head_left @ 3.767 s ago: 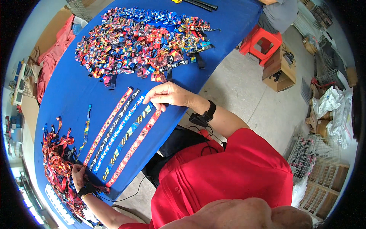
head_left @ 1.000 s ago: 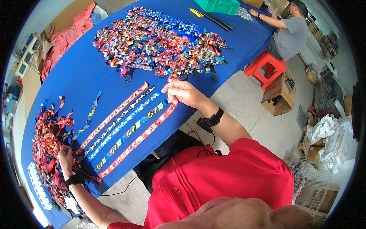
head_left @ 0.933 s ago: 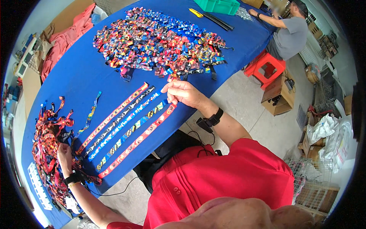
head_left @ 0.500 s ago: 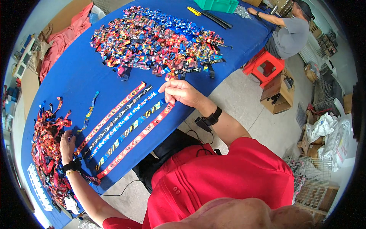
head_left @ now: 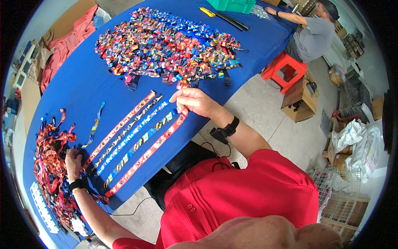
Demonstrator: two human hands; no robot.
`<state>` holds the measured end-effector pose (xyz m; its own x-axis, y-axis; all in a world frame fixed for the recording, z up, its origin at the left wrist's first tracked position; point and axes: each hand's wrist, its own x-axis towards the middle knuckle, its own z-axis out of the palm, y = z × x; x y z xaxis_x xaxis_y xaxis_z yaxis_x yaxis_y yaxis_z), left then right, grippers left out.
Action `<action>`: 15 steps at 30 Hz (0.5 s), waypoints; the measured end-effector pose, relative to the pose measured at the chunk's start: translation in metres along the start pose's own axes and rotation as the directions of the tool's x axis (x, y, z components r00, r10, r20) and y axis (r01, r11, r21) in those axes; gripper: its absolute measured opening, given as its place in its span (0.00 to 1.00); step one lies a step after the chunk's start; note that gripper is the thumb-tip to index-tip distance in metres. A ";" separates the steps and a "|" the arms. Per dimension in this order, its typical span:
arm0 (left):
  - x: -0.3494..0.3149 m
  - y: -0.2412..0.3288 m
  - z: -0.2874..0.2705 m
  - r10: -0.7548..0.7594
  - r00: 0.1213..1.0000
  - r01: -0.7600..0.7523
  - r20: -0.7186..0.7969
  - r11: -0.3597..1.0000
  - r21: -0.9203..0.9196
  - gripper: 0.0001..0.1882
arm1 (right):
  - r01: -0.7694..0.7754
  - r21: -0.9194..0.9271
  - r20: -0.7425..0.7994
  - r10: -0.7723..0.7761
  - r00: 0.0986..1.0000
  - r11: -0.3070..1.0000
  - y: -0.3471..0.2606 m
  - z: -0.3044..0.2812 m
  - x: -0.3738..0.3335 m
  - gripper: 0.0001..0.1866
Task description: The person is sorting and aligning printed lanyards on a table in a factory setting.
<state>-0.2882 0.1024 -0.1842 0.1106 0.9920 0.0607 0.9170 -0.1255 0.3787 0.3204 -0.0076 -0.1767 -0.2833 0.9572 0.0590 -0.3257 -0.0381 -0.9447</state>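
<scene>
Printed lanyard straps lie side by side on a blue-covered table [head_left: 62,97]: a red strap [head_left: 145,155] nearest me, then a blue one with dark round prints [head_left: 143,139], a blue-and-white one [head_left: 132,136], a black-and-white one [head_left: 132,126] and another red one [head_left: 120,120]. My right hand [head_left: 194,102] is at their right ends, thumb and fingers closed at the near red strap's tip. My left hand [head_left: 73,165] is at the left ends, beside a tangled heap of straps [head_left: 52,162]. Its fingers are curled; what they hold is hidden.
A big pile of folded, colourful straps [head_left: 166,47] covers the table's far part. A single blue-yellow strap [head_left: 94,124] lies left of the row. Behind are a green crate [head_left: 232,5] and black rods [head_left: 232,20]. A person [head_left: 315,35] sits near a red stool [head_left: 284,72].
The view has shifted slightly. My left hand has moved a little lower, its fingers more curled; my right hand stays at the strap ends.
</scene>
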 end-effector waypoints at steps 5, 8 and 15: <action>-0.008 0.010 -0.010 -0.018 0.996 0.018 -0.084 1.000 -0.001 0.12 | -0.014 0.007 -0.026 0.014 1.000 1.000 -0.001 -0.003 -0.002 0.12; -0.017 0.010 -0.019 -0.032 0.987 0.050 -0.159 0.992 0.113 0.14 | -0.014 0.008 -0.019 0.015 1.000 1.000 0.000 -0.005 -0.002 0.12; -0.028 -0.013 -0.031 -0.058 0.977 0.085 -0.206 0.989 0.124 0.13 | -0.015 -0.001 -0.015 0.015 1.000 1.000 -0.003 -0.003 -0.002 0.13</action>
<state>-0.3157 0.0758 -0.1620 -0.0242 0.9734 0.2278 0.9636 -0.0380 0.2646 0.3248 -0.0087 -0.1751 -0.2741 0.9609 0.0402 -0.3204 -0.0518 -0.9459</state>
